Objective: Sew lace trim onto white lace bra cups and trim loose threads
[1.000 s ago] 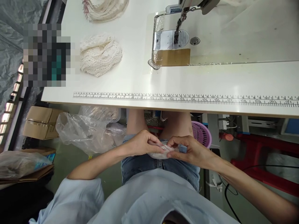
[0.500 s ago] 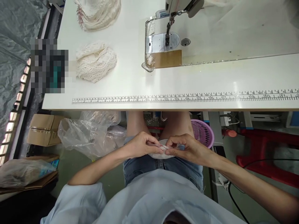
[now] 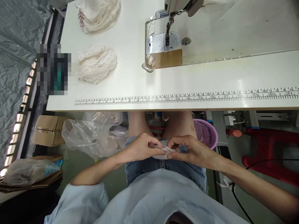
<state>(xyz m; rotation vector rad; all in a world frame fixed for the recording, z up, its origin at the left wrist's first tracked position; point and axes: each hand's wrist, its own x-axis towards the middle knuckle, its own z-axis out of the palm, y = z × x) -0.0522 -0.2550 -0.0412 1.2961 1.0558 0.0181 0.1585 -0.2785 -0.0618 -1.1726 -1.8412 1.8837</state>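
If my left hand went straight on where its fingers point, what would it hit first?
Likely your right hand, facing the left hand across the small white fabric piece both pinch, though depth is unclear.

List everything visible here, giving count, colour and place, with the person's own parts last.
Table: one, white, upper centre
Scale: one, black, along the table's near edge
Sewing machine: one, grey, upper centre
Fabric bundles: two, cream, table's left
Cloth: one, white, over the lap
Box: one, brown, lower left
Bags: at least two, clear, lower left
Basket: one, purple, below the table's edge
Stool, apparently: one, red, lower right
Cable: at least one, black, lower right
Shirt: one, pale blue, bottom centre
Shorts: one pair, blue, lap
Left hand, right hand: one each, bare, pinching the cloth
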